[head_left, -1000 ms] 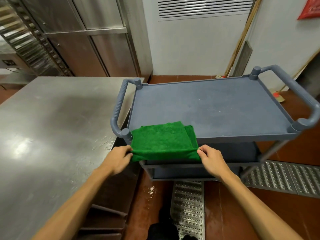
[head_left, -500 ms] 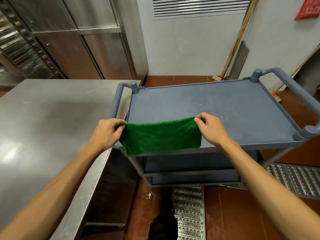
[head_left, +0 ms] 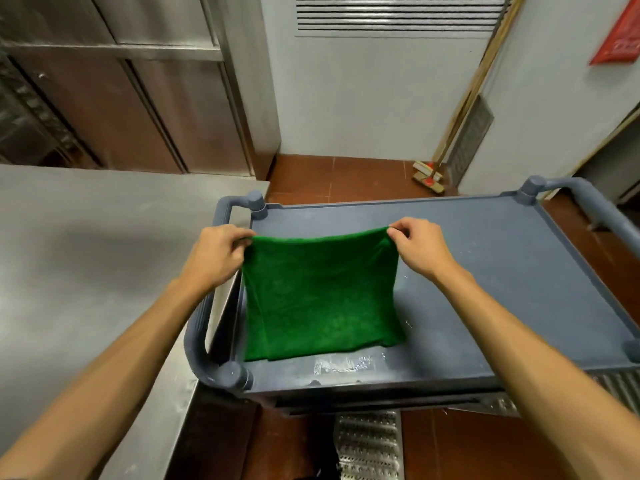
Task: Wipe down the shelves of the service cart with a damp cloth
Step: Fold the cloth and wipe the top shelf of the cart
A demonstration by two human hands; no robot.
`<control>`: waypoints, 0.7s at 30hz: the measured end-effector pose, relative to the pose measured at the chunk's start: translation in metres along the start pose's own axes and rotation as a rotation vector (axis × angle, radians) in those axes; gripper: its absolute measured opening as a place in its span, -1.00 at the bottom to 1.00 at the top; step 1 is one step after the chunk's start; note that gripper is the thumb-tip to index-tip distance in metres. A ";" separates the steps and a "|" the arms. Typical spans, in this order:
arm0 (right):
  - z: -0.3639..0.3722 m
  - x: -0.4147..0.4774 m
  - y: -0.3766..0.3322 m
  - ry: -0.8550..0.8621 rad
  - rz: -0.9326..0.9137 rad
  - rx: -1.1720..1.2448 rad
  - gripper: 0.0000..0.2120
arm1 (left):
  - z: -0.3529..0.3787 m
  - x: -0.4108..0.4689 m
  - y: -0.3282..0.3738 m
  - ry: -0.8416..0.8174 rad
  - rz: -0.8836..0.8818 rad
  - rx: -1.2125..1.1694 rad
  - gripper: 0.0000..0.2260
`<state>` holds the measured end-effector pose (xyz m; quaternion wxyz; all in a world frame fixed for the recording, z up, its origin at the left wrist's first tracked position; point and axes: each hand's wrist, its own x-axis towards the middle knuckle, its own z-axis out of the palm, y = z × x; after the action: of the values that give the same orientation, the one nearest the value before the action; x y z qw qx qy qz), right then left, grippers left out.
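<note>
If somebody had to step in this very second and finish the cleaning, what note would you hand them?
The left hand pinches the far left corner of the cloth.
The right hand pinches its far right corner.
The cloth's far edge is lifted; its near part lies on the left end of the cart's top shelf.
Done: only a wet smear shows by the near edge, so wiping seems barely begun.
Left: the rest of the top shelf, then the lower shelves, mostly hidden from this view.
</note>
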<state>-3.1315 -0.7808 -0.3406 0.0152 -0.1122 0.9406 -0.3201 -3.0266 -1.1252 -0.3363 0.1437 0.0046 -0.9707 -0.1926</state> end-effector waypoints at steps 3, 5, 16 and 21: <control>0.008 0.024 -0.004 0.065 -0.021 -0.023 -0.77 | 0.004 0.022 -0.010 0.060 0.033 0.019 -0.73; 0.016 0.032 -0.001 0.124 -0.041 -0.008 -0.77 | 0.010 0.029 -0.017 0.095 0.040 0.030 -0.72; 0.094 -0.036 0.084 -0.091 -0.147 -0.115 -0.84 | 0.091 -0.050 -0.047 -0.392 -0.021 0.052 -0.74; 0.113 -0.073 0.100 -0.285 -0.158 -0.219 -0.68 | 0.119 -0.081 -0.035 -0.661 -0.080 0.188 -0.67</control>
<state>-3.0688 -0.7549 -0.4943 0.1106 -0.2308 0.9464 -0.1969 -2.9841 -1.1082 -0.4770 -0.1872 -0.0069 -0.9773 -0.0988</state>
